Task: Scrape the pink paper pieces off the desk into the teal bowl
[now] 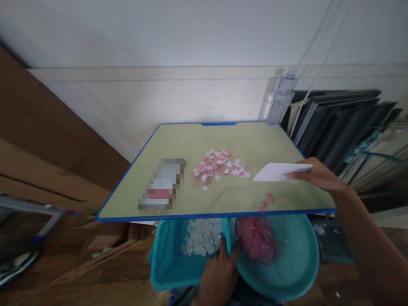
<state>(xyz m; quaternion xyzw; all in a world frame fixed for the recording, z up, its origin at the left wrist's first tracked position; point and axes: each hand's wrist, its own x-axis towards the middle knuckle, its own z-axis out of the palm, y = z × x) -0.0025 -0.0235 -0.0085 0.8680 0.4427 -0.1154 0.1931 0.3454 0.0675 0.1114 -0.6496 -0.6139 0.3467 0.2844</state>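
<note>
My right hand (321, 174) is closed on a flat white card (274, 172), held over the right side of the small table (242, 138). Low in front, my left hand (219, 270) grips the rim of a rectangular teal basin (178, 272), its fingers on either side of the wall. White paper-like squares (204, 238) lie in that basin. Beside it, a round teal basin (295, 255) contains a heap of pinkish-red, translucent pieces (256, 238). Mid-table is a loose pile of small white and pink pieces (215, 165), and a few pink bits (267, 200) rest near the front edge.
A pixelated phone-like object (162, 185) lies on the table's left part. Behind the right corner stands a clear plastic bottle (282, 97) against the wall. Dark flat panels (341, 123) lean at the right. Cardboard scraps (108, 246) cover some floor at left.
</note>
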